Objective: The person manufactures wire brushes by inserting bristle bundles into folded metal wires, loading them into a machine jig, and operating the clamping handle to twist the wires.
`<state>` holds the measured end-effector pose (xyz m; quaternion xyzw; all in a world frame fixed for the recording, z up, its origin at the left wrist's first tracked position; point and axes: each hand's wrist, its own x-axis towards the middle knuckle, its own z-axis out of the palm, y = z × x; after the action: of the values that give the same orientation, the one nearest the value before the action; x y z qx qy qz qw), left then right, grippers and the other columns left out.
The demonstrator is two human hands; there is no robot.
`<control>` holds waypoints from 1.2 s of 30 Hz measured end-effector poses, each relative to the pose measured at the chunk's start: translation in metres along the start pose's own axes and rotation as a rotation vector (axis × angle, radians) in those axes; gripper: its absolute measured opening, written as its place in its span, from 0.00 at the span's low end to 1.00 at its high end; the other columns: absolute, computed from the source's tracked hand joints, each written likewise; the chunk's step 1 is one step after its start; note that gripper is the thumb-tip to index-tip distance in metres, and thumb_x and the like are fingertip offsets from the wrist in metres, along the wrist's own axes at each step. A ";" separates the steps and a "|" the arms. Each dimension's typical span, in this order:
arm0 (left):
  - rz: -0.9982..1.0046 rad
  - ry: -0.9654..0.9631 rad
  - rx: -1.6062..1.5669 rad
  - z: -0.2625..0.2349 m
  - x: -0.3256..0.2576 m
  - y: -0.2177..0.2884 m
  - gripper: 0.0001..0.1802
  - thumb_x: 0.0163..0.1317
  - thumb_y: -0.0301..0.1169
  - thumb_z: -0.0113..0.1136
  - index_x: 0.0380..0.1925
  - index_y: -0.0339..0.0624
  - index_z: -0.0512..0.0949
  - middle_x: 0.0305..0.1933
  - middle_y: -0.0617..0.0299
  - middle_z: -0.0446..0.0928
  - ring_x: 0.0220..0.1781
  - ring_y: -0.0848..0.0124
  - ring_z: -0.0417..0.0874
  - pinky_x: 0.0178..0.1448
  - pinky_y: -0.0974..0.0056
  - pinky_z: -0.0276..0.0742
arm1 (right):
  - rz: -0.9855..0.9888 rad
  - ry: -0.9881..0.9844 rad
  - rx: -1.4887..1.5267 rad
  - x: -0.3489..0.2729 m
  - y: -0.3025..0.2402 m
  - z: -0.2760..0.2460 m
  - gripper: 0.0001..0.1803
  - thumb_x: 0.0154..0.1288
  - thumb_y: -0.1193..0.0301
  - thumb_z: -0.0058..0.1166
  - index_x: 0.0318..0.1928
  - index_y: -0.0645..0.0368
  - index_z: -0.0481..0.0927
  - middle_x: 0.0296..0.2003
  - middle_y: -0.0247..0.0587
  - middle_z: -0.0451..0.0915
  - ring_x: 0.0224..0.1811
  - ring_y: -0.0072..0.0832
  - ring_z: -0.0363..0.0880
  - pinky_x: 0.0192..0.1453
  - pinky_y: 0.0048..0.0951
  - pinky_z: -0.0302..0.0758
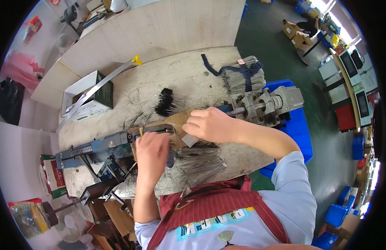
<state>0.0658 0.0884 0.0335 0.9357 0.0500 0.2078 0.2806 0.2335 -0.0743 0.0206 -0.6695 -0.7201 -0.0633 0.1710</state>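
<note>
My right hand [210, 124] is closed in a pinch over brown cardboard [176, 125] laid on a long bench machine [105, 143]. What its fingertips hold is too small to make out. Just below these fingers is a small pale flat piece [190, 140]. My left hand [152, 151] is at the machine's middle, left of the right hand. Motion smears its fingers, so their grip does not show. Between me and the machine lies a loose bundle of thin metal wires [201, 162]. A cluster of black-bristled wire brushes [164, 102] rests beyond the machine.
At the machine's right end sits a metal spindle [263, 104], above a blue bin [295, 129]. A dark strap [243, 71] crosses another wire bundle [234, 81]. On the left stand an opened box [103, 93] and a long metal strip [97, 85]. A lever [101, 189] juts toward me.
</note>
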 end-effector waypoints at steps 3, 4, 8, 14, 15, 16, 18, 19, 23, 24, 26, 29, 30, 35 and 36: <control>-0.386 0.405 -0.148 0.016 -0.048 -0.022 0.05 0.65 0.21 0.55 0.35 0.33 0.80 0.30 0.54 0.77 0.33 0.63 0.77 0.40 0.63 0.73 | 0.072 -0.113 0.189 0.019 0.006 0.003 0.07 0.55 0.68 0.57 0.31 0.57 0.76 0.27 0.35 0.79 0.34 0.33 0.80 0.33 0.35 0.77; -0.423 0.406 -0.198 0.032 -0.068 -0.037 0.05 0.66 0.23 0.56 0.37 0.32 0.80 0.31 0.54 0.78 0.34 0.65 0.77 0.40 0.64 0.73 | 0.119 -0.246 0.239 0.030 0.008 0.003 0.08 0.58 0.67 0.57 0.31 0.58 0.77 0.26 0.35 0.80 0.33 0.34 0.81 0.34 0.37 0.76; -0.550 0.249 -0.397 0.064 -0.081 -0.026 0.12 0.66 0.30 0.59 0.42 0.31 0.75 0.31 0.56 0.78 0.31 0.70 0.77 0.38 0.65 0.74 | 0.402 -0.575 0.721 0.055 0.019 0.004 0.16 0.68 0.60 0.52 0.30 0.61 0.76 0.25 0.39 0.83 0.29 0.40 0.81 0.35 0.40 0.73; -0.633 0.087 -0.900 0.088 -0.069 -0.006 0.11 0.70 0.31 0.56 0.44 0.32 0.72 0.36 0.58 0.80 0.34 0.75 0.78 0.43 0.68 0.75 | 0.237 -0.447 0.355 0.046 0.013 0.010 0.13 0.65 0.64 0.52 0.29 0.61 0.75 0.22 0.40 0.79 0.29 0.38 0.82 0.33 0.41 0.75; -0.639 0.096 -1.061 0.089 -0.069 -0.005 0.11 0.71 0.31 0.54 0.44 0.33 0.72 0.38 0.58 0.80 0.35 0.75 0.78 0.44 0.69 0.76 | 0.238 -0.446 0.355 0.041 0.009 0.014 0.13 0.65 0.64 0.52 0.29 0.61 0.75 0.22 0.40 0.79 0.29 0.38 0.82 0.33 0.41 0.75; -0.655 0.060 -1.077 0.086 -0.069 -0.004 0.10 0.72 0.31 0.52 0.45 0.34 0.71 0.40 0.58 0.79 0.36 0.73 0.81 0.47 0.68 0.77 | 0.161 -0.285 0.234 0.034 0.003 0.019 0.11 0.62 0.66 0.52 0.29 0.61 0.74 0.22 0.41 0.79 0.30 0.38 0.82 0.33 0.40 0.76; -0.672 0.053 -1.139 0.086 -0.069 -0.005 0.10 0.72 0.31 0.52 0.44 0.34 0.71 0.41 0.58 0.79 0.38 0.72 0.82 0.47 0.67 0.77 | 0.060 -0.124 0.014 0.029 -0.011 0.019 0.06 0.55 0.70 0.52 0.29 0.61 0.73 0.25 0.45 0.79 0.31 0.39 0.82 0.32 0.38 0.78; -0.690 0.044 -1.201 0.086 -0.070 -0.005 0.10 0.73 0.31 0.52 0.44 0.34 0.70 0.41 0.58 0.79 0.39 0.71 0.83 0.47 0.66 0.78 | 0.056 -0.124 0.015 0.027 -0.015 0.023 0.06 0.55 0.70 0.52 0.29 0.61 0.73 0.25 0.45 0.79 0.31 0.39 0.82 0.32 0.38 0.78; -0.706 0.089 -1.098 0.080 -0.075 -0.015 0.14 0.70 0.33 0.56 0.45 0.33 0.68 0.37 0.55 0.80 0.38 0.68 0.85 0.43 0.64 0.80 | 0.141 -0.049 0.099 0.031 -0.008 0.023 0.07 0.55 0.69 0.56 0.28 0.59 0.75 0.24 0.41 0.80 0.31 0.40 0.81 0.33 0.41 0.77; -0.592 0.030 -0.627 0.066 -0.074 -0.023 0.16 0.68 0.35 0.59 0.44 0.33 0.69 0.33 0.53 0.79 0.36 0.68 0.85 0.39 0.63 0.79 | 0.254 -0.208 0.218 0.039 -0.006 0.014 0.08 0.57 0.68 0.57 0.28 0.58 0.75 0.24 0.42 0.80 0.30 0.41 0.81 0.33 0.42 0.76; -0.455 -0.165 0.034 0.021 -0.066 -0.033 0.20 0.64 0.39 0.63 0.43 0.32 0.71 0.26 0.49 0.77 0.32 0.68 0.84 0.34 0.61 0.78 | 0.380 -0.416 0.378 0.050 0.003 0.009 0.10 0.63 0.64 0.57 0.30 0.57 0.77 0.23 0.44 0.79 0.29 0.45 0.80 0.35 0.46 0.73; -0.601 -0.504 -0.253 -0.052 -0.044 -0.046 0.23 0.63 0.42 0.64 0.45 0.30 0.76 0.24 0.52 0.78 0.27 0.70 0.83 0.30 0.60 0.77 | 0.506 -0.554 0.627 0.056 0.015 0.011 0.09 0.59 0.65 0.55 0.27 0.56 0.79 0.25 0.46 0.80 0.33 0.47 0.81 0.37 0.48 0.74; -0.628 -0.438 -0.458 -0.065 -0.043 -0.049 0.25 0.62 0.42 0.65 0.47 0.28 0.77 0.26 0.57 0.80 0.25 0.71 0.82 0.29 0.63 0.77 | 0.498 -0.554 0.628 0.056 0.014 0.011 0.09 0.59 0.65 0.55 0.27 0.56 0.79 0.25 0.46 0.80 0.33 0.47 0.81 0.37 0.48 0.74; -0.919 -0.399 -1.081 -0.009 -0.053 0.013 0.23 0.62 0.41 0.63 0.39 0.25 0.76 0.34 0.49 0.81 0.29 0.63 0.84 0.39 0.62 0.82 | 0.406 -0.438 0.387 0.051 0.005 0.005 0.08 0.60 0.67 0.54 0.28 0.56 0.79 0.26 0.45 0.81 0.33 0.46 0.81 0.37 0.47 0.75; -0.919 -0.280 -1.081 0.021 -0.056 0.025 0.19 0.63 0.39 0.62 0.34 0.29 0.77 0.30 0.51 0.82 0.27 0.66 0.83 0.36 0.62 0.80 | 0.393 -0.441 0.392 0.052 0.002 0.007 0.08 0.60 0.67 0.54 0.28 0.56 0.79 0.26 0.45 0.81 0.33 0.46 0.81 0.37 0.47 0.75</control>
<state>0.0234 0.0449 0.0110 0.5683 0.2922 -0.0576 0.7671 0.2321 -0.0230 0.0313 -0.7472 -0.5956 0.2562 0.1456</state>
